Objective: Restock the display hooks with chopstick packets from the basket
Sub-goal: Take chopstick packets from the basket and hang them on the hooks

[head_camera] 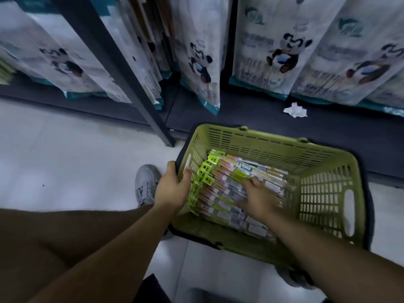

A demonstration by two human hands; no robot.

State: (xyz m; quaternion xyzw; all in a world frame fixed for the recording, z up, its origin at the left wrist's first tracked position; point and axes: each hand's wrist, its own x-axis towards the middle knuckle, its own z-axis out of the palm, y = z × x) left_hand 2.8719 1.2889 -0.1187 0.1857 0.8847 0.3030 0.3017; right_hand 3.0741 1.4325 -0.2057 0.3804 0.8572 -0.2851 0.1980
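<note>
A green plastic basket [323, 184] sits on the floor, tilted toward me, with a stack of chopstick packets [220, 184] lying in its left half. The packets have lime-green hang tabs at their left ends. My left hand [172, 186] grips the basket's left rim, thumb inside against the packet tabs. My right hand [255, 195] lies spread on top of the packets inside the basket, fingers reaching over them; it is blurred, so I cannot tell whether it pinches any. No display hooks show in this view.
Tall white bags with panda prints [269, 49] hang along a dark shelf base [251, 114] behind the basket. A dark upright post [122, 68] slants down to the floor on the left. Crumpled white paper [295, 110] lies on the base. My grey shoe [146, 184] stands left of the basket.
</note>
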